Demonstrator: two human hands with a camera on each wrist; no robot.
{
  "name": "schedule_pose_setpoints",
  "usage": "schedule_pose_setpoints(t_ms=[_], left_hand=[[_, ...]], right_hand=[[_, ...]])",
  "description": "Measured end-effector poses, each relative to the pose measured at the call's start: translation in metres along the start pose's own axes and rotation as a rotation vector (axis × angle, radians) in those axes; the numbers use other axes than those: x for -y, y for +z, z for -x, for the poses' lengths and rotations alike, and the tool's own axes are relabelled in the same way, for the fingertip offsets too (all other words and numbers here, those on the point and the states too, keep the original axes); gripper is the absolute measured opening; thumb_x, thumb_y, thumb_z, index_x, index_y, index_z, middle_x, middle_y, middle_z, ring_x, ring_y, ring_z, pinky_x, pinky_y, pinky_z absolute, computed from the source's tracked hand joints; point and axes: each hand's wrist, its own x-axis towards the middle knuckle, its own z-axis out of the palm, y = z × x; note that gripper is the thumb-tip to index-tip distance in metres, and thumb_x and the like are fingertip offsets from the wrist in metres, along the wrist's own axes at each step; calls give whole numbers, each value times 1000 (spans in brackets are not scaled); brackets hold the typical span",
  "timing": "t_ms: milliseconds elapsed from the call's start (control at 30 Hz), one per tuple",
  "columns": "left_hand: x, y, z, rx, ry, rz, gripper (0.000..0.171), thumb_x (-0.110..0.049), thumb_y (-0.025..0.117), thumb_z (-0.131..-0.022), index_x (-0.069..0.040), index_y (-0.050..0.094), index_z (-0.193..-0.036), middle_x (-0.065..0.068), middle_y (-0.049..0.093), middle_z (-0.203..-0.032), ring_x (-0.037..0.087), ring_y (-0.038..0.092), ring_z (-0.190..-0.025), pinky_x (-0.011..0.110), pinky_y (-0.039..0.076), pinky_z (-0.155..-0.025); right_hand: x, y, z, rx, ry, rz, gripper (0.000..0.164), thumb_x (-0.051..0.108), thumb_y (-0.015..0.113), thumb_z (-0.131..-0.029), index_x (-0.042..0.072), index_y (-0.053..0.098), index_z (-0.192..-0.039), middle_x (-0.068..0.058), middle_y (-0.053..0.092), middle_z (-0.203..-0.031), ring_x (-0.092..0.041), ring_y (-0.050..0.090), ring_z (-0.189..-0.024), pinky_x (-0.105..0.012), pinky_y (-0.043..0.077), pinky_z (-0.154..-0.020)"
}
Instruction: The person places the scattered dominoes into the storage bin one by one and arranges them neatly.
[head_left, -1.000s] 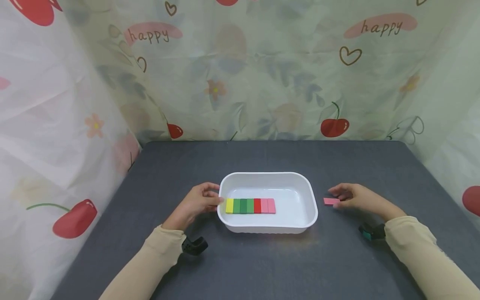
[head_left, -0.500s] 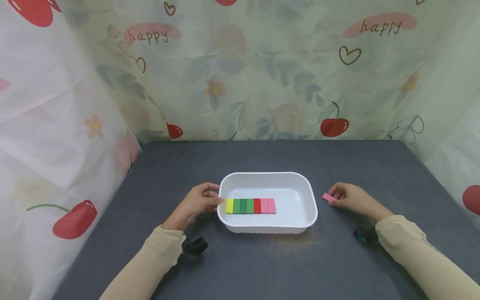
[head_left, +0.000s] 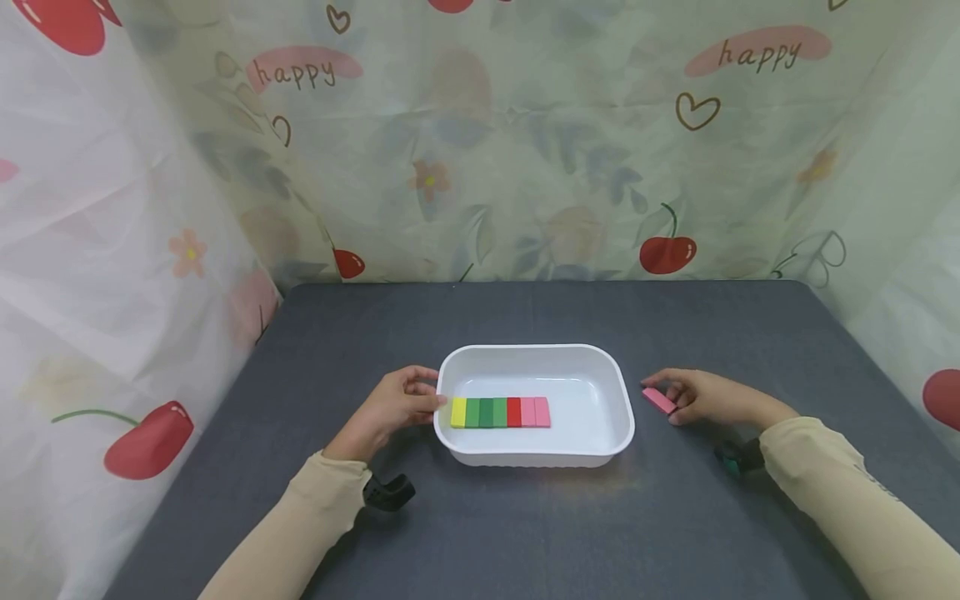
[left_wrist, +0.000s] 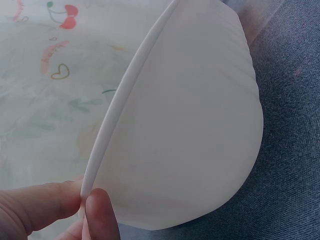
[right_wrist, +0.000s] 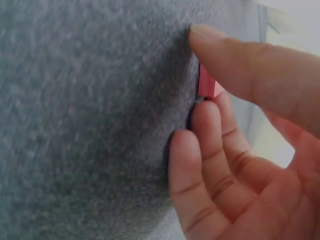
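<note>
A white rectangular tub point(head_left: 592, 429) stands on the dark table, a row of flat coloured blocks point(head_left: 500, 412) lying side by side in its left part: yellow, greens, red and pinks. My left hand point(head_left: 390, 408) pinches the tub's left rim; in the left wrist view the thumb point(left_wrist: 102, 215) lies on the near side of that rim point(left_wrist: 112, 110). To the right of the tub, my right hand point(head_left: 708, 396) holds a pink block point(head_left: 660, 401) between thumb and fingers, low at the cloth. In the right wrist view the thumb covers much of this block point(right_wrist: 207, 82).
A dark grey cloth covers the table point(head_left: 525, 533). Patterned curtains point(head_left: 480, 167) hang behind it and at both sides. Each wrist has a dark strapped device point(head_left: 388, 492) below the sleeve.
My right hand has taken hold of the pink block and turned it from lying crosswise to slanting, with the index finger now stretched past it. Left hand and tub have stayed still.
</note>
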Motion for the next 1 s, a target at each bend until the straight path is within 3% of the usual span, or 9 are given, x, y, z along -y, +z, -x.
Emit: schedule_pose_setpoints(t_ms=[233, 367, 567, 800, 1000], left_hand=[[0, -1, 0, 4, 6, -1, 45, -5, 73, -84, -3, 55, -126, 12, 66, -96, 15, 62, -74, 29, 57, -70], [1, -1, -1, 5, 4, 2, 45, -5, 73, -84, -3, 55, -125, 12, 66, -95, 15, 62, -74, 29, 57, -70], [0, -1, -1, 8, -2, 1, 46, -6, 74, -84, -4, 55, -126, 11, 65, -95, 15, 62, -75, 29, 57, -70], [0, 0, -1, -2, -2, -7, 46, -5, 74, -83, -4, 55, -125, 12, 65, -96, 16, 62, -75, 29, 57, -71], [1, 0, -2, -10, -7, -8, 46, -5, 74, -83, -5, 56, -125, 11, 66, -94, 16, 62, -75, 29, 57, -70]], right_hand=[[1, 2, -3, -60, 27, 12, 58, 10, 73, -83, 0, 47, -134, -8, 56, -91, -16, 52, -71, -25, 46, -61], [0, 2, -5, -73, 44, 3, 60, 9, 75, -81, 0, 47, -133, -9, 56, -91, -18, 53, -73, -25, 46, -61], [0, 0, -3, -87, 44, 29, 49, 12, 75, -82, 1, 52, -125, -12, 59, -97, -19, 55, -78, -27, 48, -65], [21, -5, 0, -236, 49, 53, 55, 19, 76, -83, -4, 50, -126, -19, 62, -106, -21, 62, -88, -32, 55, -75], [49, -10, 0, -363, 49, -69, 61, 18, 75, -84, -1, 45, -134, -21, 58, -115, -19, 64, -91, -32, 55, -78]])
